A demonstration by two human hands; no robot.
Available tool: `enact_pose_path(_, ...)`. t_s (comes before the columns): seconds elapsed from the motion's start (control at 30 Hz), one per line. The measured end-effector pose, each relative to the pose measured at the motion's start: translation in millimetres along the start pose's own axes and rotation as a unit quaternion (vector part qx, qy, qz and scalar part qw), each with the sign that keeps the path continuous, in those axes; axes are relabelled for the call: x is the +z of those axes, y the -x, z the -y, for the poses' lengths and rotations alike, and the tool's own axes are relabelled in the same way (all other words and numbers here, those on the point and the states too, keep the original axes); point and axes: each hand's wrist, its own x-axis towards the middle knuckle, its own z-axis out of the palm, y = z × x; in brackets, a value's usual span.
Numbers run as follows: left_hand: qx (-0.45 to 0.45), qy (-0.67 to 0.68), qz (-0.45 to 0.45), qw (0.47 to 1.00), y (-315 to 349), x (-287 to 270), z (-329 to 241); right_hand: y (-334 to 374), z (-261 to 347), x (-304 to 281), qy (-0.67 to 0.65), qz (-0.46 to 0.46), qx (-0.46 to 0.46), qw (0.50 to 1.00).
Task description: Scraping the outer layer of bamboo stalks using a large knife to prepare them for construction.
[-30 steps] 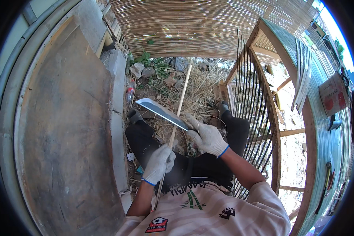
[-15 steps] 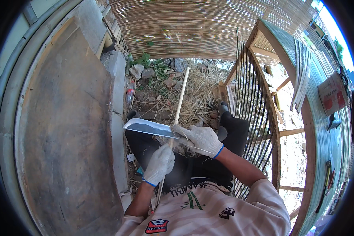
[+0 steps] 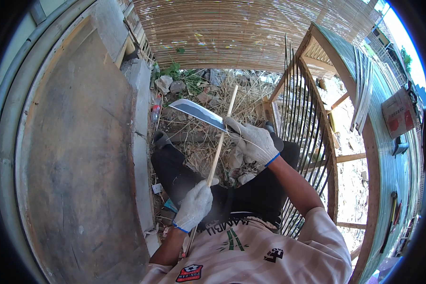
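My left hand (image 3: 194,204), in a white glove, grips the lower part of a long thin bamboo stick (image 3: 221,138) that points up and away from me. My right hand (image 3: 253,141), also gloved, holds a broad-bladed knife (image 3: 197,113). Its blade lies across the stick near its upper half, tip pointing left. I sit with dark trousers (image 3: 184,177) spread either side of the stick, over dry straw and stones (image 3: 203,94).
A big worn wooden board (image 3: 71,156) and a concrete edge (image 3: 139,142) stand at my left. At my right is a frame of thin bamboo slats (image 3: 307,123), with a green corrugated wall (image 3: 388,165) beyond. A woven reed screen (image 3: 232,33) closes the far side.
The knife slid down the stick toward me half a second ago, then went back up the stick to a higher spot. The left hand kept its grip on the stick.
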Motion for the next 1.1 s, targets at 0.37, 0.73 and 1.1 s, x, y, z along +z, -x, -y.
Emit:
enact_pose_path(0.37,-0.036,0.021,-0.031,0.999,37.1,-12.9,29.7,-21.2,-98.0,-31.4,-0.080,-0.143,0.180,0.970)
enact_pose_path(0.73,0.034,0.029,-0.063,0.997,-34.9,8.7,-23.9,43.3,55.5,-2.9,-0.124,0.158,-0.021,0.979)
enact_pose_path(1.1,0.031,0.096,-0.016,0.995,-24.4,5.1,-13.4,25.4,42.5,-4.0,-0.052,0.117,-0.023,0.992)
